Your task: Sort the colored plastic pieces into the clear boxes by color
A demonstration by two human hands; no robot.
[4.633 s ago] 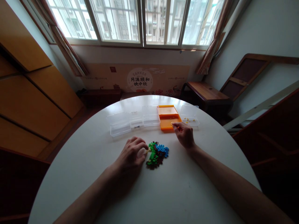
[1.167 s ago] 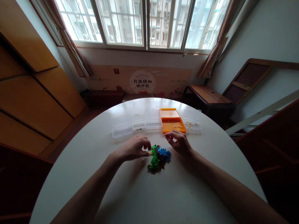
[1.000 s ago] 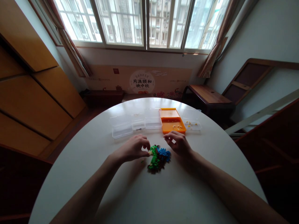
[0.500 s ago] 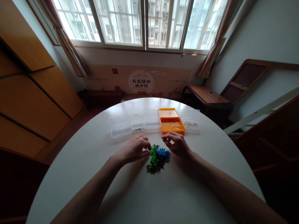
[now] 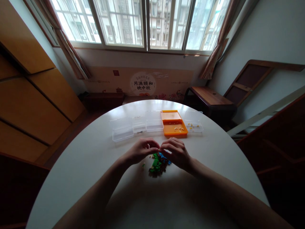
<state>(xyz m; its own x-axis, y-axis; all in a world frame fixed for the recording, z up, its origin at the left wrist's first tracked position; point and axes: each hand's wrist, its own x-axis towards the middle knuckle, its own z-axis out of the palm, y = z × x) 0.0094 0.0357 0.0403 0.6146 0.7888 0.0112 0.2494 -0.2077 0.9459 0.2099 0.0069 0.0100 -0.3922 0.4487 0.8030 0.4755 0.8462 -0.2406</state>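
A small pile of tiny building bricks (image 5: pixel 157 164), green, blue and brown, lies on the round white table (image 5: pixel 100 165). My left hand (image 5: pixel 140 150) and my right hand (image 5: pixel 175 152) hover just above the pile's far edge, fingertips meeting and pinched together. Something tiny seems to be held between them, but it is too small to identify. A single green brick (image 5: pixel 143 164) lies loose left of the pile. Behind the hands an orange tray (image 5: pixel 177 130) holds a few small yellow pieces.
A row of clear plastic boxes stands at the far side of the table: one (image 5: pixel 122 133) at the left, two (image 5: pixel 154 125) in the middle, one (image 5: pixel 194 126) right of the orange tray with yellow bits inside. A wooden bench (image 5: pixel 209 97) stands beyond the table.
My right hand came back from the orange tray to the pile. Both hands rose and closed in until their fingertips met above the bricks.
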